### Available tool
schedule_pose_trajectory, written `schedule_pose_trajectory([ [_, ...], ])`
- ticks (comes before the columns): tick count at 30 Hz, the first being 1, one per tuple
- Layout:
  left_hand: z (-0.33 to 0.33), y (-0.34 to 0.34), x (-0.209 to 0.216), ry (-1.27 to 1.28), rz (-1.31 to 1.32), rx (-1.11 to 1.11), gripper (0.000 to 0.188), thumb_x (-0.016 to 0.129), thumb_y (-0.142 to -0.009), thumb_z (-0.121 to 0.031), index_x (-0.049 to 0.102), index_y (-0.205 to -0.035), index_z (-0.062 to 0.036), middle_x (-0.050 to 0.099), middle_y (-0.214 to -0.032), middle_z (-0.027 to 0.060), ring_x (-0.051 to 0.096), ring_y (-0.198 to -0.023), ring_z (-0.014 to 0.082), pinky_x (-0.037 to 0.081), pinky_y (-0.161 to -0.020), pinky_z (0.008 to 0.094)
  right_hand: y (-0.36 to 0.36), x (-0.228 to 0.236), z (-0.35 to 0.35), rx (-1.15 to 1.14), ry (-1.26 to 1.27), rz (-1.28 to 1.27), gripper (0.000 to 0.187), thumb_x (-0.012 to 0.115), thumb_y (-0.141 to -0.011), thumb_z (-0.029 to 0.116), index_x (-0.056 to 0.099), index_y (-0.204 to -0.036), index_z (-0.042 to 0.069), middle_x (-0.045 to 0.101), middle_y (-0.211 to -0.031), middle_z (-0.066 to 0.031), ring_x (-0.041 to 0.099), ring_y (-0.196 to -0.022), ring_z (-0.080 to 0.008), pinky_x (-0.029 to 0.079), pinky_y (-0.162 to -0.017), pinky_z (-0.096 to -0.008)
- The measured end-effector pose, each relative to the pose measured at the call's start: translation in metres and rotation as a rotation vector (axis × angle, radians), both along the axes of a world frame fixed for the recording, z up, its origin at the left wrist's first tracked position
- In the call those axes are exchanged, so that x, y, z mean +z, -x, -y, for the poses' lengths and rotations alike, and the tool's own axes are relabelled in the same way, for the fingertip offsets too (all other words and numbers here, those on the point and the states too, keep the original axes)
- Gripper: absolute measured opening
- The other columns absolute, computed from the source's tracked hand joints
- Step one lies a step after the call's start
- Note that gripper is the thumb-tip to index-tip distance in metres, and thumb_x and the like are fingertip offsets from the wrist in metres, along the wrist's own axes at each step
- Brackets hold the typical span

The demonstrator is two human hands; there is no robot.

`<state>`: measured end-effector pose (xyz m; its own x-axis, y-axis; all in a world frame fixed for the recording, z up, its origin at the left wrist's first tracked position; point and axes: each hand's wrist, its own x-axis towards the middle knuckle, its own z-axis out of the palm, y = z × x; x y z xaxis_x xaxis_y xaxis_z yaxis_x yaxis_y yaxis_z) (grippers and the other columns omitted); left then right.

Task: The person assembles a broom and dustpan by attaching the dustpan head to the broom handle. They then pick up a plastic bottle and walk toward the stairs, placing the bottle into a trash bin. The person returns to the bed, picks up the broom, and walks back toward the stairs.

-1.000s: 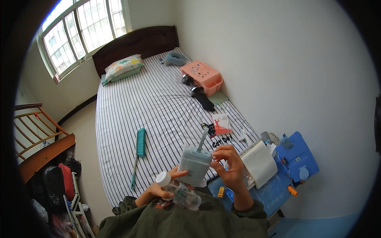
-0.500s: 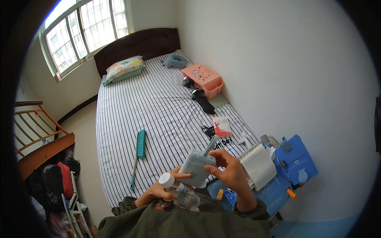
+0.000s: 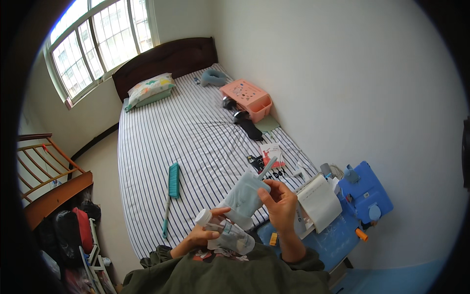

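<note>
My left hand [image 3: 197,236] is closed around a clear plastic bottle [image 3: 231,237] with a white cap, tilted so the cap points up and left. Its index finger reaches toward the lower end of a pale blue, flat power bank [image 3: 244,197], though contact there is hard to make out. My right hand [image 3: 282,203] pinches the upper right end of the power bank, from which a short strap-like cable sticks up. Motion blurs the power bank's face somewhat. Both things are in front of my chest, above the bed's near edge.
On the striped bed [image 3: 152,147] lie a teal brush [image 3: 174,180], a red-and-white booklet [image 3: 272,155], a black pouch [image 3: 251,130] and a pink storage box [image 3: 247,97]. A blue table [image 3: 327,247] at right carries an open notebook [image 3: 320,206] and a blue case [image 3: 367,191].
The power bank has tipped and shifted slightly, its cable now leaning further right. The bottle has tilted a little more toward horizontal. Both hands keep their holds; the whole view has shifted slightly.
</note>
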<state>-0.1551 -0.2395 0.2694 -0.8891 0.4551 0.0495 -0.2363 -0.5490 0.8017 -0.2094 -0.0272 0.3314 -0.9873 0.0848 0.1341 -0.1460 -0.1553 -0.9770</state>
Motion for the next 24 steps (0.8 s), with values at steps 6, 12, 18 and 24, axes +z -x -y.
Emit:
schedule_pose_trajectory([
  [6,0.005,0.0,-0.006,-0.029,0.109,-0.013,0.078,0.066,-0.061,-0.022,0.039,-0.13,-0.0004,0.041,-0.125,0.0178,0.047,-0.112,0.031,0.041,-0.092,0.0383,-0.015,-0.003,0.014,0.01,-0.122,-0.072,0.029,0.068,-0.079,0.008,0.055,-0.102,-0.004,0.062,-0.087,-0.007,0.059,-0.079,-0.0092,0.048,-0.071,-0.022],
  [12,0.012,0.006,-0.013,-0.405,0.141,0.001,0.079,0.058,-0.061,-0.028,0.038,-0.134,-0.0063,0.034,-0.132,0.0204,0.047,-0.112,0.0361,0.043,-0.091,0.0444,-0.026,0.013,0.007,0.266,-0.04,-0.184,0.023,0.059,-0.086,0.009,0.055,-0.105,-0.004,0.06,-0.094,-0.009,0.058,-0.086,-0.0111,0.047,-0.075,-0.0231],
  [18,0.014,0.012,-0.016,-0.709,0.178,-0.109,0.08,0.059,-0.063,-0.029,0.036,-0.136,-0.0085,0.029,-0.138,0.0245,0.045,-0.116,0.041,0.043,-0.093,0.0477,-0.024,0.008,0.013,0.344,-0.012,-0.366,0.023,0.056,-0.08,-0.009,0.055,-0.102,-0.005,0.056,-0.103,-0.015,0.058,-0.093,-0.0194,0.049,-0.081,-0.0286],
  [24,0.015,0.015,-0.016,-0.75,0.18,-0.153,0.078,0.057,-0.065,-0.026,0.035,-0.137,-0.0095,0.028,-0.139,0.0249,0.045,-0.115,0.0423,0.043,-0.093,0.0484,-0.025,0.009,0.013,0.262,-0.145,-0.545,0.022,0.063,-0.075,-0.007,0.055,-0.095,-0.003,0.057,-0.1,-0.015,0.059,-0.087,-0.019,0.05,-0.074,-0.027],
])
